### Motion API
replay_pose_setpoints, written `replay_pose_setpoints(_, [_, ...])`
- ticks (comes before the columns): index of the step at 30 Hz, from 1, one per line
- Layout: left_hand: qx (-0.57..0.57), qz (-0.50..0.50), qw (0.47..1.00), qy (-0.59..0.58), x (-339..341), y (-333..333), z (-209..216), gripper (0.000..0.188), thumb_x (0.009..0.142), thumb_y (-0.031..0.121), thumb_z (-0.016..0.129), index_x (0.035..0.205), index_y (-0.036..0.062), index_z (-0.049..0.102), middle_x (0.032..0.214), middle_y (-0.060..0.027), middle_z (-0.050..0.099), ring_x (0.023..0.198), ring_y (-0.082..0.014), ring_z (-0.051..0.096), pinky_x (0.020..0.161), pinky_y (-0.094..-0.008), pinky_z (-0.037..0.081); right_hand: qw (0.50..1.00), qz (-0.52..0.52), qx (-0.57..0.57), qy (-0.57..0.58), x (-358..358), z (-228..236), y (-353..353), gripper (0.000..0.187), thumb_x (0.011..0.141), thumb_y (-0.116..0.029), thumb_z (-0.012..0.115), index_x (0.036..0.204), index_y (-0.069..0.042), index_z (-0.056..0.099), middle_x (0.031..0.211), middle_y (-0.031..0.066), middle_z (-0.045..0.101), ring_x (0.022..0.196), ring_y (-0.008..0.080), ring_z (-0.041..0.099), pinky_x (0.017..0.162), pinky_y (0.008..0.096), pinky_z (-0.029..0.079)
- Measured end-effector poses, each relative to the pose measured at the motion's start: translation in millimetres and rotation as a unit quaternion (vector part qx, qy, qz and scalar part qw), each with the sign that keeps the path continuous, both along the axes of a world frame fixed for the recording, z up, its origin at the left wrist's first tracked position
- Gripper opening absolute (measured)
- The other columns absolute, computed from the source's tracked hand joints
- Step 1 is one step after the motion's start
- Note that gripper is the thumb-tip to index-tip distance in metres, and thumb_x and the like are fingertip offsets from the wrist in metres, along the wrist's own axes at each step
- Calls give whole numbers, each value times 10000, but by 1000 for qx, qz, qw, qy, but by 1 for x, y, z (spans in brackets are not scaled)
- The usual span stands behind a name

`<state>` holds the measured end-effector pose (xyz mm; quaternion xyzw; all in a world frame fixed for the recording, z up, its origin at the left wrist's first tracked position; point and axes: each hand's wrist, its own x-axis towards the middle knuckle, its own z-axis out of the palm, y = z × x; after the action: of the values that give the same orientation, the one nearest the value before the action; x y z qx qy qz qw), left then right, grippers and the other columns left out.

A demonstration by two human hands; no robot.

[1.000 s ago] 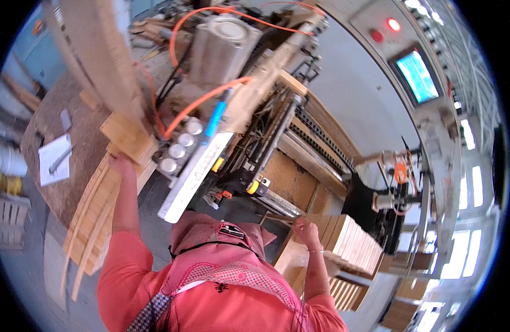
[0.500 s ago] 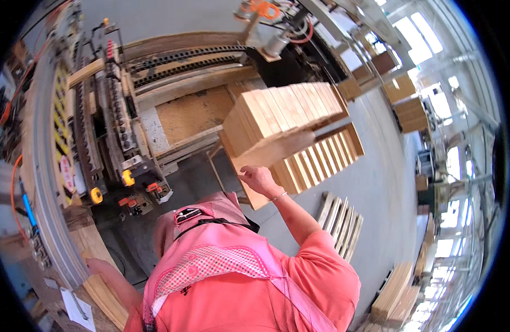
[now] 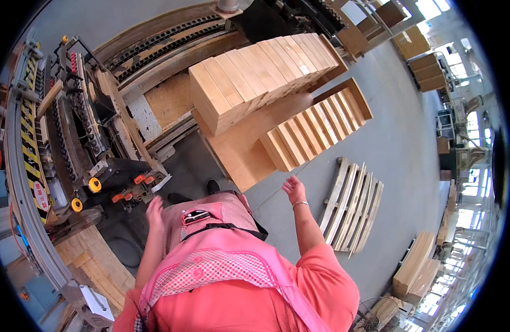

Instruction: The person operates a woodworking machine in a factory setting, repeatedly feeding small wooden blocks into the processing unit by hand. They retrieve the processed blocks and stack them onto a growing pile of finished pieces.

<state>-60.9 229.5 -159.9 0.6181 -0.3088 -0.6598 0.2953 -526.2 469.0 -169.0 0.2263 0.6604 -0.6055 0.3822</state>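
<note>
My left hand (image 3: 154,213) hangs beside the apron at the machine's near end, fingers stretched and nothing in it. Off the near edge of a wooden tabletop (image 3: 241,160), my right hand (image 3: 294,190) is raised in the air, empty, its fingers loosely bent and apart. Closest to it is a low row of wooden blocks (image 3: 285,155) standing side by side on that top. A taller stack of pale wooden boards (image 3: 213,102) stands along the other side, with bare wood between the two groups. Neither hand touches wood.
At the left stands a long machine with a black-and-yellow striped rail (image 3: 29,133) and yellow knobs (image 3: 95,185). A slatted wooden pallet (image 3: 351,207) lies on the grey floor (image 3: 396,149) to the right. More stacked boards (image 3: 414,263) are farther right. Wooden planks (image 3: 91,252) lie at lower left.
My right hand has drawn back from the tabletop toward the right. My left hand has left the planks at lower left and come in beside the apron. The view has shifted.
</note>
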Motion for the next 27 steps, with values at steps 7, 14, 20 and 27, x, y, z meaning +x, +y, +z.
replay_pose_setpoints(7, [85,-231,959,141,-195,-25,-19,440,888,227,501,1255,-1,419,1206,-115,510,1054,-207,515,866,-316,426,991,-101,-90,-17,-33,-27,-4,423,894,-292,428,1200,0,426,1246,160,444,1103,354,445,890,458,406])
replay_pose_setpoints(14, [131,-380,910,105,-337,16,-15,344,813,336,594,989,71,462,976,-59,484,914,-149,469,783,-286,407,985,-114,-128,-28,-35,-56,-25,529,915,-422,335,1259,-22,378,1289,163,400,1135,331,410,972,473,314])
replay_pose_setpoints(20, [118,-376,916,78,-397,1,-40,834,801,336,574,1389,-18,102,1409,-157,252,1257,-263,312,971,-341,315,985,-112,-123,-50,-26,-65,-26,660,887,-556,329,1295,-38,348,1273,172,415,1135,328,414,959,459,315])
replay_pose_setpoints(27, [-104,-600,793,-33,-449,-46,-101,609,734,71,439,1334,37,342,1360,-170,364,1276,-291,313,1050,-340,248,983,-136,-124,11,-16,-79,-37,463,931,-439,342,1124,-48,495,951,111,585,798,221,571,725,370,468])
